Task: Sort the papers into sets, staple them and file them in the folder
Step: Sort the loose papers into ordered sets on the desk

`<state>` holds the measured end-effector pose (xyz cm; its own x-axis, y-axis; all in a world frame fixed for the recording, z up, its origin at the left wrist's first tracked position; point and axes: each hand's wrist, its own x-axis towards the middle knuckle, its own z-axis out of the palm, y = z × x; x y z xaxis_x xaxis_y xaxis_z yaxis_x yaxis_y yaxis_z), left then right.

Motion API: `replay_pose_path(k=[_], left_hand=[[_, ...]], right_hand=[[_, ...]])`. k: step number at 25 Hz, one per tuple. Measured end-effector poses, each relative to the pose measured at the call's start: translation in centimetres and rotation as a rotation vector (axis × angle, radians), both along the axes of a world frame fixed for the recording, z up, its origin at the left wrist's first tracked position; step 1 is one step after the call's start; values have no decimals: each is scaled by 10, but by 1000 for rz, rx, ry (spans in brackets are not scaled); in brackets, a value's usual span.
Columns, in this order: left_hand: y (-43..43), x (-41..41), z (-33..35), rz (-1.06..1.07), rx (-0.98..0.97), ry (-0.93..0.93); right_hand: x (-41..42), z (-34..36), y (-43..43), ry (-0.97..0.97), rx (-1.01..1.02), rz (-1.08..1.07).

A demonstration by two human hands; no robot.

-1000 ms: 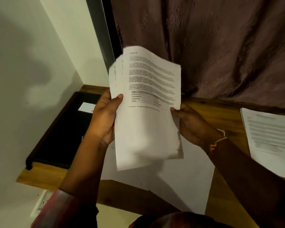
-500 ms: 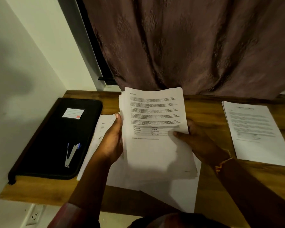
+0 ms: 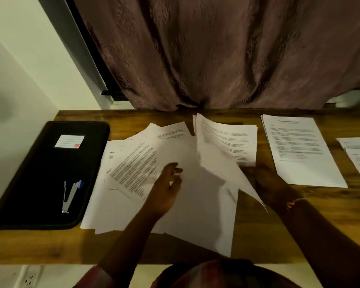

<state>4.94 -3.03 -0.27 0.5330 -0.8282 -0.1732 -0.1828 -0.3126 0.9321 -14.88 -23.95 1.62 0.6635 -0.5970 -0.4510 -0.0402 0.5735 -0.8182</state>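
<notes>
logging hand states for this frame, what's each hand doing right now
Left hand: open, loosely curled over the loose sheets, holding nothing.
Right hand: holds the tilted sheaf of papers by its edge.

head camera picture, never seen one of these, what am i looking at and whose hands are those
No machine here: a camera worn on a person's head looks down at their own two bare hands over a wooden desk. A black folder lies at the left with a stapler on it. Loose papers spread across the middle; a neat stack lies to the right. The left hand is over the loose papers, holding nothing. The right hand holds the lifted sheets.
</notes>
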Motion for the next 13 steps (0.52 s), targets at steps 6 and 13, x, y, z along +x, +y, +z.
replay_pose_path(k=[6, 13], left_hand=[[20, -37, -65, -807, 151, -764], [31, -30, -99, -609, -115, -728]], right_hand=[[12, -11, -8, 83, -14, -64], [27, -10, 3, 54, 19, -18]])
